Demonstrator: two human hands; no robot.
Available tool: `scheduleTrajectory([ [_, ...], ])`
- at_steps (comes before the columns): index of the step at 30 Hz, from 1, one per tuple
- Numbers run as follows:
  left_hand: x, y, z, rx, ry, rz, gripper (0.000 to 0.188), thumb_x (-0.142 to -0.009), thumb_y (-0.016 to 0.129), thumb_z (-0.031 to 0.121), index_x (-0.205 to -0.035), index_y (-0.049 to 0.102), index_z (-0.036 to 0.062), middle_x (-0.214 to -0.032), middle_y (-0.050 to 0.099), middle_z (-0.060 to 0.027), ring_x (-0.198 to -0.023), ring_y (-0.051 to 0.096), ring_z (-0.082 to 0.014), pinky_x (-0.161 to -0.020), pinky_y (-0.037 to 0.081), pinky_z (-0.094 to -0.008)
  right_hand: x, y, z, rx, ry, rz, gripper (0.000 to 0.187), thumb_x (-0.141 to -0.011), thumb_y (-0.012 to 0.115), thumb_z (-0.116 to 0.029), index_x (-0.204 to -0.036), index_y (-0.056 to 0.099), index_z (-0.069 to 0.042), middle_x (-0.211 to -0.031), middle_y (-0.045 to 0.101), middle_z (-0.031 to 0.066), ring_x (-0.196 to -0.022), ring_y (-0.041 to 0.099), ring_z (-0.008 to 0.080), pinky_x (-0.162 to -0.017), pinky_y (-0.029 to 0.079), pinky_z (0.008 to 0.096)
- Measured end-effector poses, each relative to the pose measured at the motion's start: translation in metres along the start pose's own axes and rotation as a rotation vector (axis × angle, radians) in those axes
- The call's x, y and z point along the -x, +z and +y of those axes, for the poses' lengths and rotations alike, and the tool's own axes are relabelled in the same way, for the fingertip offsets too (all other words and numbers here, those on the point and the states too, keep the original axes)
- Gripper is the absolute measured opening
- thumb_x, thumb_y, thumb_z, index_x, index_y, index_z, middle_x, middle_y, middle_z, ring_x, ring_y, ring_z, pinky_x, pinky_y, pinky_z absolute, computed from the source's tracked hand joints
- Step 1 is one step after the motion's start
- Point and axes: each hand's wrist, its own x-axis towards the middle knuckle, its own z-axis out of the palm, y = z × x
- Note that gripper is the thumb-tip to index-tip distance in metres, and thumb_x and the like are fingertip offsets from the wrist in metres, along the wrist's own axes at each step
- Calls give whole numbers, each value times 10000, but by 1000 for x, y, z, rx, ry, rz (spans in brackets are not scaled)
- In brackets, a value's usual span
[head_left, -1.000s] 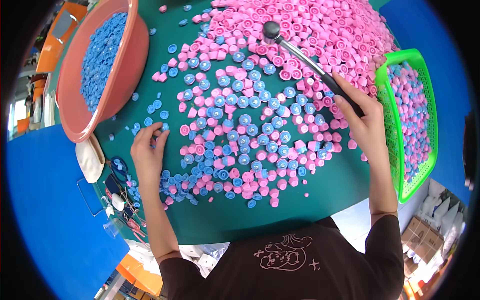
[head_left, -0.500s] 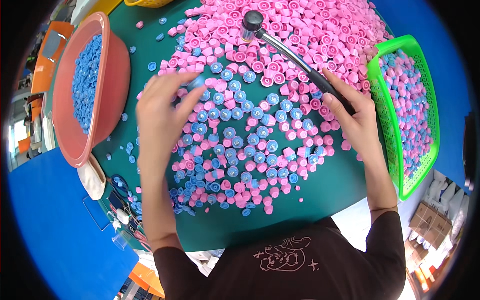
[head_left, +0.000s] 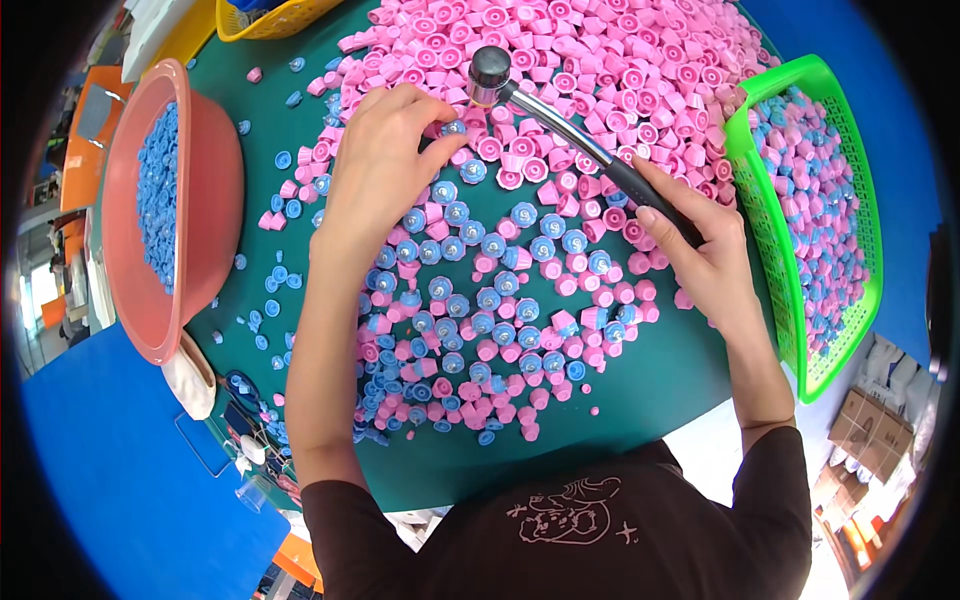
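Here, the person's left hand (head_left: 385, 150) pinches a small blue scalloped plastic cap (head_left: 453, 127) between thumb and fingertips, at the near edge of a heap of pink fluted plastic cups (head_left: 600, 60), just beside the black-tipped head of a metal hammer with a black grip (head_left: 555, 125). The right hand (head_left: 705, 245) is wrapped around that grip, the shaft slanting up and leftward over the pink cups. Around them on the dark green tabletop (head_left: 650, 390), a salmon-coloured plastic basin (head_left: 215, 190) stands left and a bright green mesh plastic basket (head_left: 741, 150) right.
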Motion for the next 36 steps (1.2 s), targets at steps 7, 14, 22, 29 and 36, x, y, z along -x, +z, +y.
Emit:
scheduleTrajectory([
  [7, 1, -3, -4, -28, 21, 33, 216, -752, 744, 180, -878, 689, 13, -859, 626, -92, -872, 575, -280, -793, 460, -395, 0, 1, -8, 22, 15, 7, 392, -879, 670, -99, -1260, 604, -27, -985, 711, 149, -775, 635, 111, -714, 498, 257],
  [14, 2, 0, -6, -11, 11, 45, 232, -761, 745, 206, -885, 695, 16, -867, 620, -89, -886, 574, -278, -797, 458, -396, 2, 4, -5, 66, -18, -24, 435, -885, 657, -76, -1311, 576, -47, -894, 675, 14, -682, 528, 34, -621, 436, 205],
  [22, 15, -7, -7, 10, -35, 92, 270, -751, 758, 222, -910, 696, 14, -892, 620, -89, -916, 570, -277, -818, 453, -389, 1, 5, -15, 158, -155, 6, 433, -873, 647, -46, -1302, 587, -67, -785, 625, 67, -640, 545, 118, -605, 443, 265],
  [29, 71, -66, 3, -8, -248, 184, 218, -766, 764, 167, -934, 708, 41, -906, 628, -77, -884, 583, -247, -769, 468, -350, -9, 19, -18, 388, -235, -56, 428, -859, 640, -44, -1274, 621, -150, -673, 549, 115, -574, 550, 222, -558, 448, 357],
  [36, 195, -110, -28, -103, -637, 237, 167, -805, 737, 129, -944, 720, 38, -881, 661, -85, -826, 617, -195, -720, 465, -300, 0, 17, -18, 34, -134, 8, 403, -908, 583, 4, -1309, 549, 23, -1239, 632, 112, -1102, 593, 147, -949, 453, 265],
])
